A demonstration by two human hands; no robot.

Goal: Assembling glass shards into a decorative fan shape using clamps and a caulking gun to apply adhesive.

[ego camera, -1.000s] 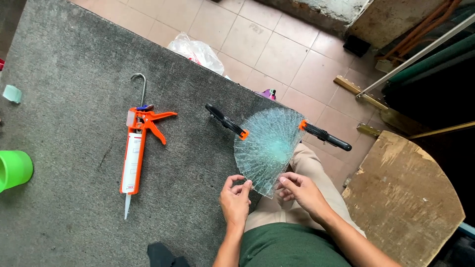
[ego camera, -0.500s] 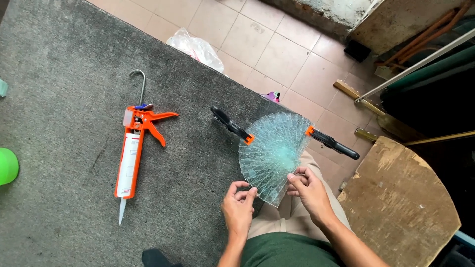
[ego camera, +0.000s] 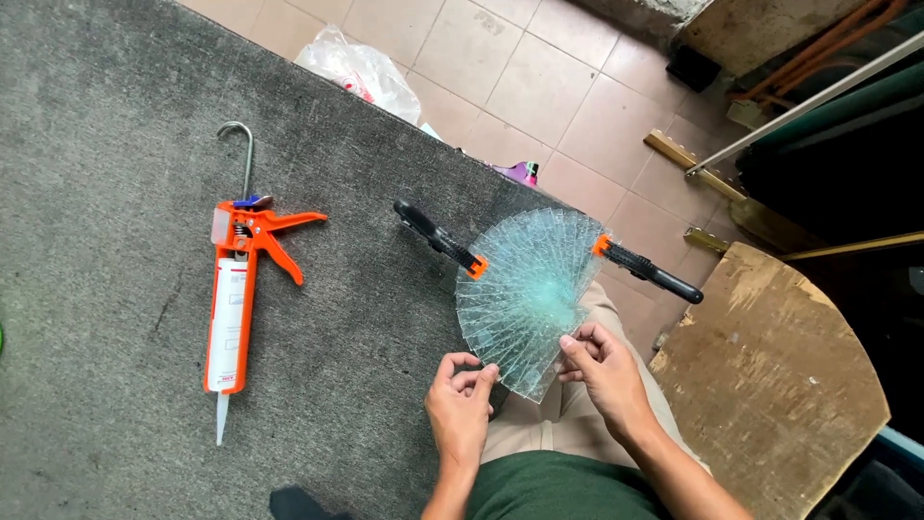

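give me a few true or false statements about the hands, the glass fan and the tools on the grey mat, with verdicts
1. Both hands grip the narrow lower end of the fan of glass strips. True: the left hand and the right hand pinch it from either side.
2. The caulking gun lies in the right hand. False: it lies untouched on the grey mat, off to the left of both hands.
3. Two black clamps with orange jaws grip the fan. True: the left clamp and the right clamp hold its two upper corners.
4. The fan lies wholly on the mat. False: most of it overhangs the mat's edge, above the tiled floor.
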